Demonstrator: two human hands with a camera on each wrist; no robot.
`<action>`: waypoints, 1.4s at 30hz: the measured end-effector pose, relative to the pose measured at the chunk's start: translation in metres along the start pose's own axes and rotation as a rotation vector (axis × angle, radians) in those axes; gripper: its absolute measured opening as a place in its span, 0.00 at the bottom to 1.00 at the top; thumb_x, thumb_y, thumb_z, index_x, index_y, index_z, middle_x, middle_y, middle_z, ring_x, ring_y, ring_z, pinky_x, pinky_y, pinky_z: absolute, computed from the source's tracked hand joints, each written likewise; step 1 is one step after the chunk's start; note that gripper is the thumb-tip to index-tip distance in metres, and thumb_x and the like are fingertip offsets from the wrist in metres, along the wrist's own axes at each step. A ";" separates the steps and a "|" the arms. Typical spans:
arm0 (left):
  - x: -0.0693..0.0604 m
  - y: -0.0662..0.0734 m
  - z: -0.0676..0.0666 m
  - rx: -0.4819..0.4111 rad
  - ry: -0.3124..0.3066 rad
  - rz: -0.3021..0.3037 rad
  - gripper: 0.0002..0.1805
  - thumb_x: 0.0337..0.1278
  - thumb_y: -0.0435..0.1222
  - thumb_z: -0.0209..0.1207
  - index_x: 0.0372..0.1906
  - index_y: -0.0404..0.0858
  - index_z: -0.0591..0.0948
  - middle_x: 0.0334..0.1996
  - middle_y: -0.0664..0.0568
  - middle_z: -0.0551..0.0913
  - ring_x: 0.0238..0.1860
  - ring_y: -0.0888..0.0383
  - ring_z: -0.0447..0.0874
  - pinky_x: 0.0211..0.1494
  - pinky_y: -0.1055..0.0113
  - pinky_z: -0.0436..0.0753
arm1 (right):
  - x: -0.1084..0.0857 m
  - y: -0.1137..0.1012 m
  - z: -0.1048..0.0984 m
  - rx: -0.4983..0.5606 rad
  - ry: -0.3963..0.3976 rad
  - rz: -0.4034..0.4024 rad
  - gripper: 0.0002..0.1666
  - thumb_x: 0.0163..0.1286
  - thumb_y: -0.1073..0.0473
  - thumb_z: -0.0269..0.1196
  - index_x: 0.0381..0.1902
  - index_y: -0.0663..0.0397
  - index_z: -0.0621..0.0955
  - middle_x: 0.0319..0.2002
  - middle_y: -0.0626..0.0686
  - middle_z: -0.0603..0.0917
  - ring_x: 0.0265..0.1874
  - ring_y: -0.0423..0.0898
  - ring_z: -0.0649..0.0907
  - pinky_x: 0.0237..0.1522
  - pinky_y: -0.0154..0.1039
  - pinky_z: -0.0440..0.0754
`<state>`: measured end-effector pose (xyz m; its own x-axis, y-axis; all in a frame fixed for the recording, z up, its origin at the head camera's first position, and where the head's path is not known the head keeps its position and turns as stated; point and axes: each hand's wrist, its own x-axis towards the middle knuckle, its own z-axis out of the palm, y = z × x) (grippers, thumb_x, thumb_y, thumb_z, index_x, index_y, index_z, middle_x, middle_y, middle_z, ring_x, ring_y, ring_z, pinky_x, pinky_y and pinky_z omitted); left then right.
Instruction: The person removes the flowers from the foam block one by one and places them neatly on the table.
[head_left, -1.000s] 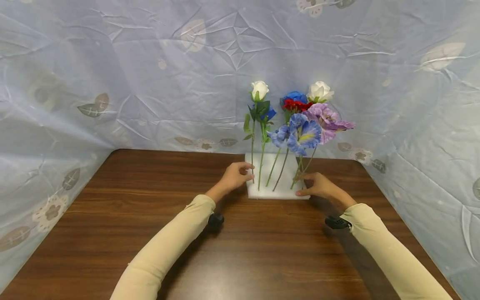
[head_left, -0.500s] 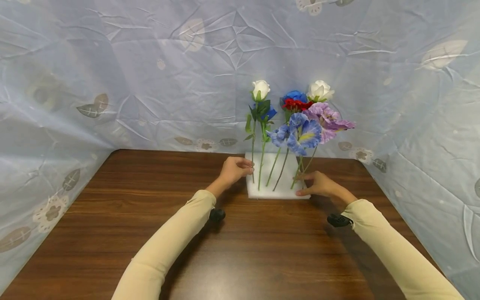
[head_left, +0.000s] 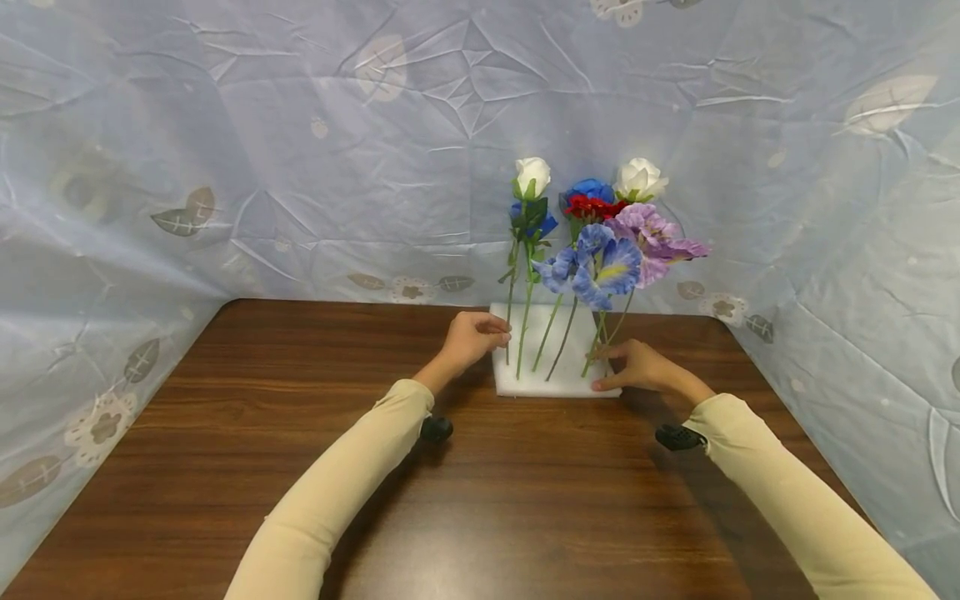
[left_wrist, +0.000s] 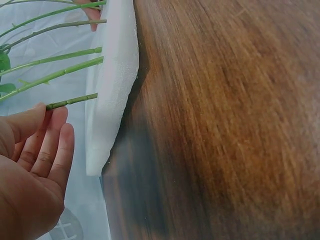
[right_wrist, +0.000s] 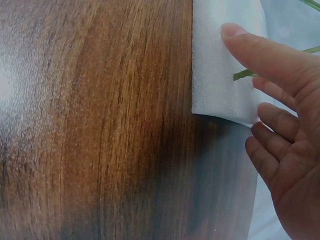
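Several artificial flowers stand upright in a white foam block near the table's back edge. My left hand pinches the leftmost stem between thumb and fingers, low down beside the foam; this stem carries a white rose. At the block's right side, my right hand has its thumb on the foam, with the fingers loosely bent past its edge near a green stem. Above that hand are a blue iris, a purple flower and another white rose.
The brown wooden table has a pale patterned cloth hanging behind it and at both sides. A blue rose and a red flower rise behind the iris.
The left white rose has shifted rightward, in front of the blue flower beside it. My left hand moved slightly up and closed its fingers on the stem. The right hand has hardly moved.
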<state>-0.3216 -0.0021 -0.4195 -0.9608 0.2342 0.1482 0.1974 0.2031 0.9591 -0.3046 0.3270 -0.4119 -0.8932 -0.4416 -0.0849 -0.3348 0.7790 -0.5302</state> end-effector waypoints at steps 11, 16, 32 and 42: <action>0.001 -0.001 -0.002 -0.036 0.026 0.053 0.09 0.59 0.24 0.67 0.43 0.23 0.87 0.38 0.33 0.90 0.32 0.53 0.91 0.46 0.43 0.88 | 0.000 -0.001 0.000 0.005 -0.008 -0.013 0.34 0.58 0.49 0.78 0.59 0.59 0.85 0.63 0.68 0.80 0.64 0.65 0.79 0.62 0.61 0.79; 0.000 0.006 -0.006 -0.075 0.038 0.056 0.09 0.59 0.24 0.67 0.43 0.22 0.86 0.41 0.32 0.89 0.35 0.51 0.91 0.49 0.40 0.87 | 0.001 -0.002 0.000 0.010 -0.006 -0.027 0.34 0.57 0.50 0.79 0.58 0.60 0.85 0.63 0.69 0.78 0.66 0.67 0.77 0.65 0.62 0.77; -0.012 0.020 -0.045 -0.043 -0.033 0.005 0.13 0.61 0.26 0.67 0.50 0.24 0.85 0.45 0.32 0.88 0.41 0.44 0.91 0.53 0.43 0.87 | 0.000 -0.003 -0.001 0.001 -0.016 -0.010 0.35 0.57 0.49 0.78 0.60 0.58 0.84 0.62 0.67 0.81 0.64 0.65 0.79 0.63 0.61 0.79; -0.032 0.017 -0.092 0.030 -0.028 -0.029 0.14 0.62 0.28 0.67 0.51 0.26 0.85 0.46 0.32 0.88 0.40 0.46 0.92 0.51 0.50 0.89 | 0.000 0.001 -0.002 -0.014 -0.043 -0.011 0.39 0.59 0.46 0.77 0.64 0.58 0.81 0.67 0.69 0.75 0.68 0.68 0.73 0.63 0.62 0.78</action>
<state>-0.3060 -0.0941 -0.3861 -0.9606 0.2539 0.1133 0.1756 0.2381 0.9552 -0.3055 0.3287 -0.4103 -0.8757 -0.4688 -0.1157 -0.3489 0.7800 -0.5195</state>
